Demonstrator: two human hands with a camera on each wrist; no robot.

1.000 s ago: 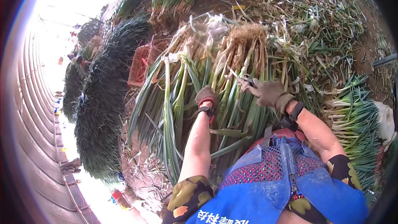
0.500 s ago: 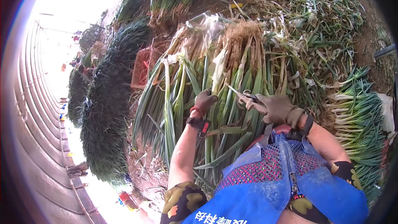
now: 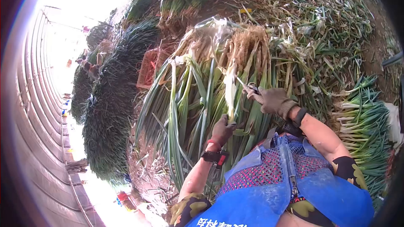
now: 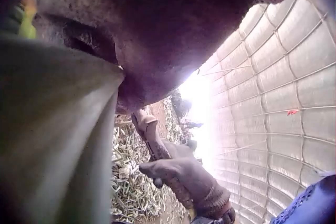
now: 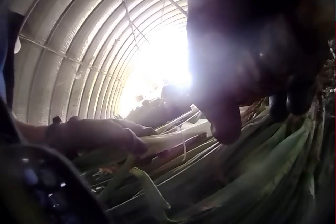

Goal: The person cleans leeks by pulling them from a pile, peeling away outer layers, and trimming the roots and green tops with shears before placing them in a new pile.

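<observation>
Because the left hand, gripping one leek, has come lower, this leek now stretches over the pile near the small tool gripped by the right hand, so its separation seems under way.

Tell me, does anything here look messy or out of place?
Yes: loose leaf scraps lie strewn in a tangle at the upper right of the head view. They look untidy compared with the neat row of green onions at the right.
</observation>
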